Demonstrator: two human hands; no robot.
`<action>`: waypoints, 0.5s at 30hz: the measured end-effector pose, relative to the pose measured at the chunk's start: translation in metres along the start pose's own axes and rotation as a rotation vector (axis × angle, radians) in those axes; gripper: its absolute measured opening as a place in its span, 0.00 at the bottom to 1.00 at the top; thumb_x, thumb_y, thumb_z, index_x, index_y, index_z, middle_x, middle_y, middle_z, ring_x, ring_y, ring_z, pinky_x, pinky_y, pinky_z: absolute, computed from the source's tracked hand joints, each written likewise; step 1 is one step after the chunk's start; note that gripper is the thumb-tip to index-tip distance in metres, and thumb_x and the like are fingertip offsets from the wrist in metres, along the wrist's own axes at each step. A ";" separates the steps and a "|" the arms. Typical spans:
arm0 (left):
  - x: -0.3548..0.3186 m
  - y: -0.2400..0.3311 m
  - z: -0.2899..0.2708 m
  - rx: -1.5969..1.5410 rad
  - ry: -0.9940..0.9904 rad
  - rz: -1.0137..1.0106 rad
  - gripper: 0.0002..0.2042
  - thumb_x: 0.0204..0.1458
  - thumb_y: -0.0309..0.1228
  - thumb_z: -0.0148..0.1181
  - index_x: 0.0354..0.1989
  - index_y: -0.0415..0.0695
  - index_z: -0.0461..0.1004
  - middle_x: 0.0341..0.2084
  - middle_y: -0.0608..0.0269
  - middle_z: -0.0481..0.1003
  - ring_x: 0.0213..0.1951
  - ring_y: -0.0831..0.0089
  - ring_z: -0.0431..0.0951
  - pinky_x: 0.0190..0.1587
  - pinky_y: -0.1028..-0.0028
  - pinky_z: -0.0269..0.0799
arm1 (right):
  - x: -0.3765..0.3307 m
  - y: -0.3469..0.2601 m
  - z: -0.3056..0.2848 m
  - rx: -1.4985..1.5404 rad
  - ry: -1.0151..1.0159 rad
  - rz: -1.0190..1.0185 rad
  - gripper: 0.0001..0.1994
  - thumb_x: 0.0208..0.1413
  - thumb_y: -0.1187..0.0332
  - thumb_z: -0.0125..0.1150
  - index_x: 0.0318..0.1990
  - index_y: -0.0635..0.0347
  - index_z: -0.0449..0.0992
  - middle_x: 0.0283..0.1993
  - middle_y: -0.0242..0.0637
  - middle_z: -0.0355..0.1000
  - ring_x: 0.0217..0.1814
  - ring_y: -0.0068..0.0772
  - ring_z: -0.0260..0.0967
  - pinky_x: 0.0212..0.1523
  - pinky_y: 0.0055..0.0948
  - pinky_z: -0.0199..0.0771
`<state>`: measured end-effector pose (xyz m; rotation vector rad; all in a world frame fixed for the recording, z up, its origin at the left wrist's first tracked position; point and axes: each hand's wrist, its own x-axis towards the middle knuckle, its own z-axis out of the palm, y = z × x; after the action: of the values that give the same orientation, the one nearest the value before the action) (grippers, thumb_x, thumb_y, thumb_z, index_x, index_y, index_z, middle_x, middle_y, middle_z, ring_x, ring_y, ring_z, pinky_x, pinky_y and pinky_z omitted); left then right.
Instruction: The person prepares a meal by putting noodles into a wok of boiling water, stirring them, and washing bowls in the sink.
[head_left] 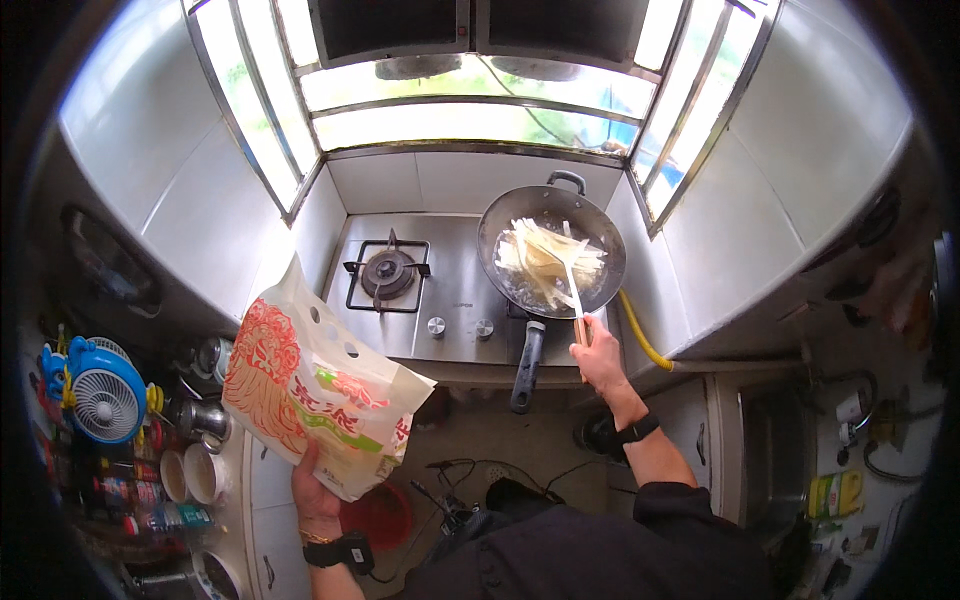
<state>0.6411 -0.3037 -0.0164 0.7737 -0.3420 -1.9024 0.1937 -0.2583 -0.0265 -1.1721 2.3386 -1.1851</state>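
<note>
My left hand grips the lower edge of a cream bag printed in red and green, lifted to the left of the stove. What is inside the bag cannot be seen. In my right hand is the wooden handle of a spatula, its metal part reaching into a dark wok. Long pale strips of food lie heaped in bubbling liquid there, with the spatula's head among them. The wok stands on the right side of the stove, its long handle pointing toward me.
The steel gas stove has a bare left burner. A yellow hose runs down beside the wok. Bottles, bowls and a small blue fan crowd the left counter; a red basin sits on the floor.
</note>
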 end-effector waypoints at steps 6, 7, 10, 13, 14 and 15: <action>-0.001 -0.002 0.002 0.019 -0.004 0.003 0.23 0.56 0.33 0.50 0.59 0.40 0.56 0.54 0.54 0.65 0.54 0.59 0.66 0.57 0.60 0.62 | 0.061 -0.002 0.007 -0.207 -0.123 -0.228 0.21 0.42 0.75 0.46 0.49 0.62 0.65 0.36 0.60 0.69 0.43 0.60 0.66 0.44 0.50 0.64; 0.000 -0.003 0.006 0.023 -0.013 -0.004 0.23 0.56 0.33 0.50 0.59 0.40 0.56 0.54 0.54 0.65 0.54 0.59 0.66 0.57 0.60 0.62 | 0.066 -0.005 0.002 -0.256 -0.172 -0.251 0.20 0.43 0.77 0.45 0.48 0.62 0.65 0.36 0.58 0.70 0.44 0.59 0.67 0.46 0.48 0.64; -0.003 -0.003 0.011 0.013 -0.038 -0.037 0.23 0.56 0.33 0.49 0.59 0.41 0.56 0.54 0.54 0.64 0.54 0.59 0.66 0.57 0.60 0.61 | 0.065 -0.006 -0.002 -0.520 -0.268 -0.374 0.19 0.43 0.77 0.46 0.47 0.61 0.66 0.39 0.58 0.70 0.43 0.57 0.68 0.45 0.46 0.67; -0.005 -0.003 0.006 -0.014 -0.055 -0.047 0.23 0.56 0.33 0.49 0.59 0.41 0.56 0.54 0.54 0.64 0.54 0.59 0.66 0.57 0.60 0.61 | 0.045 -0.025 -0.015 -0.646 -0.385 -0.291 0.19 0.43 0.76 0.48 0.47 0.61 0.65 0.41 0.59 0.69 0.43 0.56 0.69 0.43 0.45 0.70; -0.006 -0.003 0.007 -0.002 -0.050 -0.045 0.23 0.56 0.34 0.49 0.59 0.41 0.56 0.54 0.54 0.64 0.54 0.59 0.66 0.57 0.60 0.61 | 0.036 -0.025 -0.019 -0.687 -0.402 -0.272 0.19 0.43 0.75 0.48 0.48 0.60 0.65 0.41 0.59 0.69 0.43 0.56 0.69 0.42 0.45 0.70; -0.006 -0.003 0.006 0.010 -0.044 -0.042 0.23 0.56 0.34 0.49 0.59 0.41 0.56 0.54 0.54 0.64 0.54 0.58 0.66 0.57 0.60 0.61 | 0.030 -0.017 -0.021 -0.679 -0.373 -0.268 0.18 0.43 0.76 0.48 0.46 0.61 0.65 0.38 0.57 0.70 0.42 0.56 0.69 0.42 0.46 0.69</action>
<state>0.6362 -0.2977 -0.0112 0.7515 -0.3654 -1.9605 0.1725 -0.2755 0.0028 -1.7753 2.3826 -0.1572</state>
